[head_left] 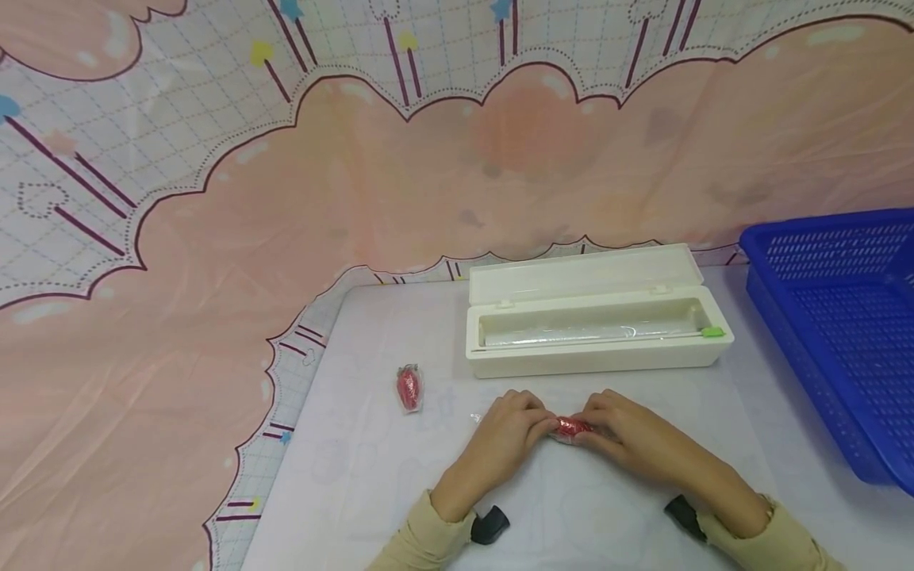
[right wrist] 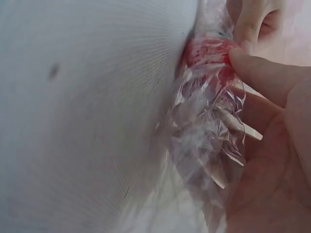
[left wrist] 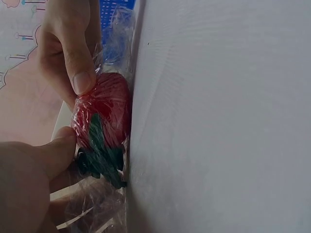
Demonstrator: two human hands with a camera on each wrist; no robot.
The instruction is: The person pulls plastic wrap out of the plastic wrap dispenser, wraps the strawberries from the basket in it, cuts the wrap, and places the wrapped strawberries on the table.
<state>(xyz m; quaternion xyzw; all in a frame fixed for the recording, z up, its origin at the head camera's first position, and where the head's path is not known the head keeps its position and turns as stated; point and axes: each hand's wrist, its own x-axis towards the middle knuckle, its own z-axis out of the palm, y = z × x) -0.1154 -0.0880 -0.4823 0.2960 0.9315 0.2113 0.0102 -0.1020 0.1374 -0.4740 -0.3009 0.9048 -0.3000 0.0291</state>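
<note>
both hands (head_left: pixel 564 432) pinch wrapped strawberry (head_left: pixel 573 427)

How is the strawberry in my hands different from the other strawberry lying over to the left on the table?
The strawberry in the hands is pinched between the left hand and right hand, with loose cling film still trailing off it; the wrapped strawberry on the table lies alone, untouched, its film snug around it. The held one lies sideways, the other points toward the white wrap box. Both are red, green-topped and covered in clear film.
</note>
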